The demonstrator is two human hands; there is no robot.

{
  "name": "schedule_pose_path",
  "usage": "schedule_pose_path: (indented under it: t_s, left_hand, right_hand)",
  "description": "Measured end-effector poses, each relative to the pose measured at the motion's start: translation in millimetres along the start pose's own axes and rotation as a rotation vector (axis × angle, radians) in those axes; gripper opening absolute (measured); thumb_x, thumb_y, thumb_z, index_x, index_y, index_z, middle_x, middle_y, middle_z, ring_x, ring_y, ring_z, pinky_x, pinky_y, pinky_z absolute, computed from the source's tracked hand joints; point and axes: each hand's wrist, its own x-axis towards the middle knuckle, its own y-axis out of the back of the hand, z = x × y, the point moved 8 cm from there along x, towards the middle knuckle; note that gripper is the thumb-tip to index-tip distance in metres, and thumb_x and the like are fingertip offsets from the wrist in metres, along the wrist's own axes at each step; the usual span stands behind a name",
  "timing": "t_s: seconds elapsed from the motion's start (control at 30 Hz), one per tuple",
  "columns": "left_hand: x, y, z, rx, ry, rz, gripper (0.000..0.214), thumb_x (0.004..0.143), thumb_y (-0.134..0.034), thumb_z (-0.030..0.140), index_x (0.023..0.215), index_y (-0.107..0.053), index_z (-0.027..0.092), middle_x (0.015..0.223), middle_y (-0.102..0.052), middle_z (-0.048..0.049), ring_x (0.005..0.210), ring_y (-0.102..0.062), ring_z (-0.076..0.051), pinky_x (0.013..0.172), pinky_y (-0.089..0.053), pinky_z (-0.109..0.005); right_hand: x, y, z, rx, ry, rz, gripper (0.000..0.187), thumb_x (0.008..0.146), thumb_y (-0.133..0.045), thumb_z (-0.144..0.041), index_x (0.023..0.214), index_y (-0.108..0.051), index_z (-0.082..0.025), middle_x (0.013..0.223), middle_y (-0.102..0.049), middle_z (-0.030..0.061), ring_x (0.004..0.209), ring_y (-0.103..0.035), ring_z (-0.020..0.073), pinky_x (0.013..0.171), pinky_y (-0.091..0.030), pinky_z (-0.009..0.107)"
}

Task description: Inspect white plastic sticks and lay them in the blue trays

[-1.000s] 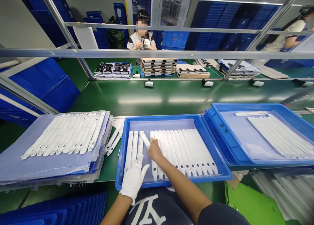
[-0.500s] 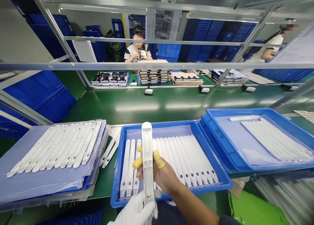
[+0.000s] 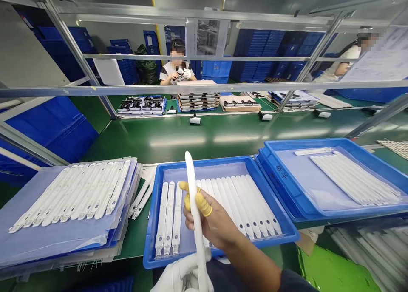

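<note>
A long white plastic strip (image 3: 194, 198) stands upright in front of me, turned edge-on. My right hand (image 3: 210, 217), bare with yellow finger cots on thumb and fingers, pinches it at mid-length. My left hand (image 3: 183, 275), in a white glove, grips its lower end at the bottom of the view. Behind the hands lies the middle blue tray (image 3: 153, 224), lined with pale sheet and holding a row of several like strips (image 3: 242, 202), with three more at its left side.
A stack of pale sheets with several strips (image 3: 73, 194) lies at the left. A second blue tray (image 3: 338, 179) with strips sits at the right. Beyond runs a green conveyor belt (image 3: 216, 134). Two other people work across the line, behind metal frame bars.
Both hands lifted one strip out of the middle tray and raised it upright. In the last half second it was turned from face-on to edge-on.
</note>
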Motion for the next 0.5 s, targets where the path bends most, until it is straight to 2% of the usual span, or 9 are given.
schedule_pose_path:
  t_s: [0.07, 0.13, 0.23, 0.37, 0.43, 0.5]
  left_hand:
    - [-2.9, -9.3, 12.2, -0.106, -0.047, -0.039, 0.079, 0.063, -0.085, 0.063, 0.123, -0.065, 0.017, 0.090, -0.069, -0.0098, 0.072, -0.066, -0.018, 0.069, -0.052, -0.030]
    - [-7.7, -17.6, 31.0, -0.100, -0.112, -0.051, 0.064, 0.065, -0.084, 0.061, 0.109, -0.069, 0.015, 0.084, -0.065, -0.0062, 0.063, -0.058, -0.011, 0.060, -0.046, -0.023]
    - [-14.0, -22.1, 56.3, -0.044, -0.151, -0.002, 0.050, 0.069, -0.084, 0.055, 0.094, -0.068, 0.015, 0.076, -0.059, -0.0019, 0.063, -0.051, -0.010, 0.058, -0.042, -0.021]
    - [-17.7, -15.2, 72.3, 0.056, -0.184, 0.091, 0.042, 0.077, -0.081, 0.043, 0.109, -0.066, 0.019, 0.083, -0.060, -0.0002, 0.072, -0.051, -0.012, 0.068, -0.046, -0.022]
    - [-18.5, -10.0, 73.2, 0.108, -0.200, 0.155, 0.042, 0.082, -0.078, 0.039, 0.118, -0.065, 0.021, 0.087, -0.063, -0.0006, 0.078, -0.054, -0.013, 0.076, -0.048, -0.023]
    - [-18.3, -7.3, 70.2, 0.110, -0.186, 0.201, 0.040, 0.088, -0.072, 0.039, 0.122, -0.065, 0.019, 0.082, -0.063, -0.0007, 0.074, -0.056, -0.013, 0.073, -0.050, -0.024]
  right_hand:
    - [4.9, -2.1, -4.8, 0.013, 0.008, 0.021, 0.044, 0.080, -0.077, -0.053, 0.112, -0.070, -0.022, 0.072, -0.048, -0.0031, 0.061, -0.042, 0.0080, 0.055, -0.037, 0.021]
    - [11.0, -4.7, -10.2, 0.038, 0.018, 0.043, 0.043, 0.079, -0.080, -0.050, 0.110, -0.071, -0.021, 0.074, -0.049, -0.0028, 0.062, -0.043, 0.0077, 0.055, -0.038, 0.020]
    - [22.3, -8.0, -17.2, 0.081, 0.011, 0.079, 0.035, 0.080, -0.080, -0.043, 0.105, -0.072, -0.019, 0.073, -0.048, -0.0038, 0.061, -0.042, 0.0070, 0.053, -0.039, 0.018]
    - [36.2, -6.9, -22.5, 0.125, 0.006, 0.141, 0.028, 0.081, -0.080, -0.037, 0.099, -0.071, -0.019, 0.070, -0.048, -0.0055, 0.057, -0.042, 0.0050, 0.051, -0.040, 0.014]
    - [39.3, -2.3, -24.4, 0.120, 0.035, 0.193, 0.026, 0.080, -0.081, -0.036, 0.098, -0.070, -0.019, 0.070, -0.050, -0.0058, 0.057, -0.045, 0.0049, 0.051, -0.042, 0.014]
    - [39.3, 3.8, -26.2, 0.092, 0.072, 0.256, 0.023, 0.083, -0.078, -0.032, 0.101, -0.069, -0.021, 0.071, -0.055, -0.0058, 0.058, -0.050, 0.0058, 0.054, -0.047, 0.015]
